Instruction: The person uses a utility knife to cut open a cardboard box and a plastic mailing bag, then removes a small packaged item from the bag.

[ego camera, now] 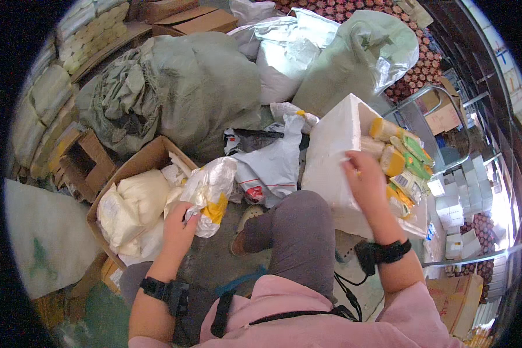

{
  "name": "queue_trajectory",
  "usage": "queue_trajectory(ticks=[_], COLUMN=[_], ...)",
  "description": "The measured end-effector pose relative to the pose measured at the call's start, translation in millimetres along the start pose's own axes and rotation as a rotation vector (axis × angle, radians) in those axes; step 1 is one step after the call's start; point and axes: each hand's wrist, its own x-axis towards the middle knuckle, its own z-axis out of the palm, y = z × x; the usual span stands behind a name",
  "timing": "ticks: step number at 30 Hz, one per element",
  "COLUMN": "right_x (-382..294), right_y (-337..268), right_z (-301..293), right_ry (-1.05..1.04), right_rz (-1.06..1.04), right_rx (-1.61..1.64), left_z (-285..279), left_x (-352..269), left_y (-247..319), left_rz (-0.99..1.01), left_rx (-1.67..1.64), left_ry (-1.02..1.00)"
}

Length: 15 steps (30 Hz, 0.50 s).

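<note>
On the left, my left hand (pixel 180 228) grips a crumpled white and yellow plastic bag (pixel 212 198) by its near side. The bag hangs beside the right edge of an open cardboard box (pixel 102 235) that holds pale cream plastic-wrapped bundles (pixel 135 204). My right hand (pixel 367 182), slightly blurred, is in front of the side wall of a white foam box (pixel 328 161). Its fingertips are bunched together, and I cannot make out whether anything is between them. Yellow-ended packs (pixel 393 160) and green-and-yellow packets (pixel 413 152) fill the foam box.
A white plastic mailer bag (pixel 272 167) lies on the floor between the boxes. Large grey-green woven sacks (pixel 204 82) and white sacks (pixel 287 61) are heaped beyond. At right stands a metal-framed cart (pixel 465 130); at left, an opened carton (pixel 87 161). My knee (pixel 302 226) rises between my hands.
</note>
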Motion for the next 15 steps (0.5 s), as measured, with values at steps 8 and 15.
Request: queue_trajectory(ticks=[8, 15], right_x=[-49, -23], right_y=[73, -31], right_z=[7, -10], right_ry=[-0.281, -0.362], right_rz=[0.497, 0.593], right_rx=[-0.222, 0.926], left_z=[-3, -1], left_x=[-3, -1], left_y=[-1, -31], left_rz=[-0.216, -0.299], left_rx=[-0.046, -0.423], left_ry=[-0.005, -0.094])
